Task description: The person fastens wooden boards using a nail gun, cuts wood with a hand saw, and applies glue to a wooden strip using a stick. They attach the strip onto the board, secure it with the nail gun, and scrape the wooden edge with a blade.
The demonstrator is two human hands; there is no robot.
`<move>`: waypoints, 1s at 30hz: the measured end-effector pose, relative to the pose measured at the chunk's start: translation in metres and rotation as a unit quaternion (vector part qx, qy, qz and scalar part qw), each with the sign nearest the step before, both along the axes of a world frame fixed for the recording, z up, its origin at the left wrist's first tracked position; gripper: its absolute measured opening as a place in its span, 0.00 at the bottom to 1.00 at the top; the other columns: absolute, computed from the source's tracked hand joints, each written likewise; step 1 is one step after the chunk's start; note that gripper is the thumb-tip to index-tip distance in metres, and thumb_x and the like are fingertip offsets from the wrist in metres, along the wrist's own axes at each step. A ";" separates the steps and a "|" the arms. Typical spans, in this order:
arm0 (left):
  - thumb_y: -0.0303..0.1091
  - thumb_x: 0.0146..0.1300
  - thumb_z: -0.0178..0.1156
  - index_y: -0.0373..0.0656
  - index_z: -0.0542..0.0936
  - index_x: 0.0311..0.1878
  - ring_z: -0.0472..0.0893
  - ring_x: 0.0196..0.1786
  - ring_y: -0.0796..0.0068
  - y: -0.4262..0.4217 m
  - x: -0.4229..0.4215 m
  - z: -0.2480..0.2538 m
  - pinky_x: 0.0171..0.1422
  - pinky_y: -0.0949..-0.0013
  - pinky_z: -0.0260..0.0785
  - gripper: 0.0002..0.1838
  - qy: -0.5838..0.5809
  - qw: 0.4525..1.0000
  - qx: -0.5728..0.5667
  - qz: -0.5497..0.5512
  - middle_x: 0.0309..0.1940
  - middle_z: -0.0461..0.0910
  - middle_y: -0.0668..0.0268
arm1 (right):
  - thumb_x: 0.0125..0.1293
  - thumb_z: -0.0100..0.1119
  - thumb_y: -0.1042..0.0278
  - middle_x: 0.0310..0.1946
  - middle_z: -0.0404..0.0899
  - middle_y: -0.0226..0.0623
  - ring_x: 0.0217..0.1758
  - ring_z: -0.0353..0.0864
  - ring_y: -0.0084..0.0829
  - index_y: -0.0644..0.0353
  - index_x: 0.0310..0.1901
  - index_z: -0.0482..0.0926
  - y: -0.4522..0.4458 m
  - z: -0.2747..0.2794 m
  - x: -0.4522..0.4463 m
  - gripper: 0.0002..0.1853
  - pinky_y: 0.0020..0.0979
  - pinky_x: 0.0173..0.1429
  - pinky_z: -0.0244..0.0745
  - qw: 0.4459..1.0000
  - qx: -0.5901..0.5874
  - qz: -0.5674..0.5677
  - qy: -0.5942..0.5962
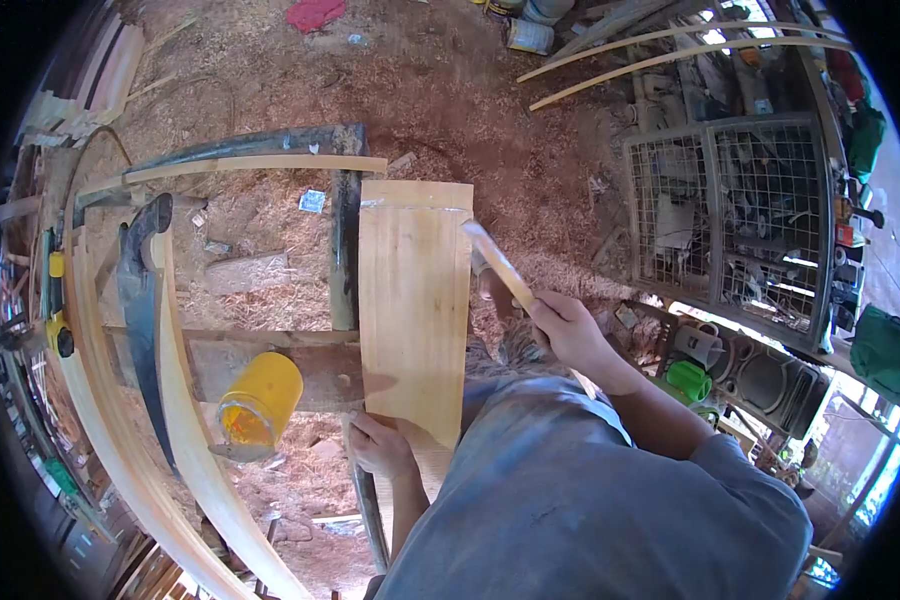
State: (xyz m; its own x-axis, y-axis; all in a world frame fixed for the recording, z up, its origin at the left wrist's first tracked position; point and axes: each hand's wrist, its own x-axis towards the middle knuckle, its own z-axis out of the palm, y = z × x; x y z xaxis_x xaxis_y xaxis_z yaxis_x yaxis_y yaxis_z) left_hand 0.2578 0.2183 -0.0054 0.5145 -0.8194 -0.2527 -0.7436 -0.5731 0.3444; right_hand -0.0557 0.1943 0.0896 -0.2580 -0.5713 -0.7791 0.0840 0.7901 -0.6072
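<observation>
A wide pale wooden board (415, 300) lies lengthwise in front of me, with a whitish line across it close to its far end. My right hand (570, 330) is closed around a narrow wooden stick (500, 262). The stick's whitish tip touches or hovers at the board's right edge near that line; I cannot tell which. Low on the board's left edge, my left hand (382, 447) grips the board, its fingers partly hidden. Left of the board, a yellow cup-like container (270, 385) shows its open mouth, with orange-yellow residue inside.
A handsaw (142, 300) leans among long curved wooden strips (195, 420) on the left. A dark frame bar (345, 260) runs beside the board. Wire mesh panels (725, 215) and a green object (688, 380) are at the right. Wood shavings cover the ground.
</observation>
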 end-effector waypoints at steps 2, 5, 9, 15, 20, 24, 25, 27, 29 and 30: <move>0.48 0.78 0.46 0.31 0.82 0.33 0.78 0.34 0.39 -0.003 -0.004 0.006 0.39 0.42 0.65 0.28 0.011 1.000 0.010 0.007 0.29 0.80 0.44 | 0.80 0.46 0.61 0.22 0.70 0.25 0.23 0.70 0.19 0.63 0.51 0.78 0.000 -0.013 -0.003 0.15 0.29 0.27 0.66 0.997 -0.072 -0.003 0.014; 0.48 0.78 0.46 0.31 0.82 0.33 0.78 0.34 0.40 -0.007 -0.007 0.013 0.39 0.43 0.65 0.28 0.024 1.000 0.016 0.010 0.29 0.80 0.44 | 0.81 0.45 0.61 0.23 0.67 0.24 0.22 0.64 0.17 0.63 0.52 0.76 -0.014 -0.036 0.004 0.14 0.26 0.26 0.61 0.988 -0.143 -0.047 0.025; 0.48 0.78 0.46 0.32 0.82 0.33 0.79 0.34 0.40 -0.005 -0.007 0.011 0.39 0.44 0.66 0.28 0.032 0.999 0.004 0.012 0.29 0.81 0.44 | 0.82 0.42 0.59 0.23 0.65 0.24 0.19 0.60 0.16 0.62 0.54 0.73 -0.033 -0.049 0.002 0.15 0.23 0.23 0.56 0.994 -0.111 -0.010 0.017; 0.48 0.78 0.46 0.32 0.82 0.34 0.79 0.36 0.40 -0.004 -0.005 0.011 0.41 0.43 0.67 0.28 0.037 0.999 0.021 0.009 0.30 0.81 0.44 | 0.83 0.38 0.56 0.20 0.64 0.26 0.16 0.59 0.18 0.61 0.52 0.74 0.000 -0.005 0.010 0.18 0.24 0.21 0.57 0.987 -0.013 -0.111 -0.120; 0.48 0.78 0.46 0.32 0.83 0.35 0.80 0.37 0.40 -0.004 -0.005 0.011 0.42 0.43 0.67 0.27 0.021 0.999 0.033 0.005 0.32 0.82 0.44 | 0.83 0.37 0.56 0.19 0.64 0.26 0.16 0.59 0.18 0.62 0.52 0.74 -0.010 -0.019 0.000 0.19 0.24 0.21 0.58 0.994 -0.046 -0.069 -0.066; 0.49 0.78 0.46 0.32 0.83 0.36 0.80 0.37 0.40 -0.003 -0.003 0.006 0.43 0.43 0.67 0.28 0.020 0.999 0.028 0.014 0.33 0.82 0.44 | 0.83 0.39 0.58 0.19 0.65 0.26 0.17 0.59 0.18 0.62 0.50 0.75 -0.002 -0.008 0.000 0.17 0.24 0.21 0.57 0.995 -0.014 -0.068 -0.069; 0.49 0.78 0.46 0.32 0.83 0.36 0.80 0.37 0.40 -0.003 -0.003 0.007 0.43 0.43 0.67 0.28 0.018 0.999 0.027 0.015 0.33 0.82 0.44 | 0.83 0.39 0.58 0.19 0.65 0.26 0.17 0.59 0.18 0.62 0.50 0.75 0.003 -0.008 -0.002 0.17 0.24 0.21 0.57 0.995 -0.014 -0.067 -0.071; 0.49 0.78 0.45 0.32 0.83 0.37 0.80 0.38 0.41 -0.004 -0.003 0.009 0.44 0.43 0.67 0.28 0.031 0.999 0.035 0.015 0.33 0.83 0.45 | 0.79 0.48 0.61 0.21 0.70 0.28 0.20 0.68 0.17 0.64 0.60 0.76 0.003 -0.004 -0.004 0.17 0.25 0.25 0.64 0.996 -0.078 -0.035 0.012; 0.49 0.78 0.45 0.32 0.83 0.36 0.80 0.38 0.41 -0.006 -0.004 0.012 0.44 0.42 0.67 0.28 0.030 0.999 0.038 0.014 0.34 0.83 0.45 | 0.78 0.50 0.63 0.24 0.73 0.34 0.23 0.74 0.24 0.64 0.63 0.75 -0.011 -0.006 0.001 0.19 0.29 0.29 0.69 0.988 -0.109 0.013 0.107; 0.49 0.78 0.45 0.33 0.83 0.36 0.80 0.39 0.40 -0.007 -0.006 0.012 0.44 0.42 0.67 0.28 0.030 0.999 0.039 0.013 0.34 0.83 0.45 | 0.76 0.52 0.65 0.26 0.77 0.40 0.27 0.80 0.31 0.63 0.65 0.74 -0.021 -0.004 0.004 0.21 0.34 0.33 0.74 0.968 -0.139 0.062 0.201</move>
State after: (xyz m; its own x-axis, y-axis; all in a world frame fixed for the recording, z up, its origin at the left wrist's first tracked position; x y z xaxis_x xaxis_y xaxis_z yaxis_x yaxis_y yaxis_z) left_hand 0.2522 0.2113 0.0069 0.5177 -0.7821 -0.3469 -0.7072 -0.6193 0.3411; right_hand -0.0521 0.1730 0.0852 -0.4250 -0.7903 -0.4414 -0.2886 0.5805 -0.7614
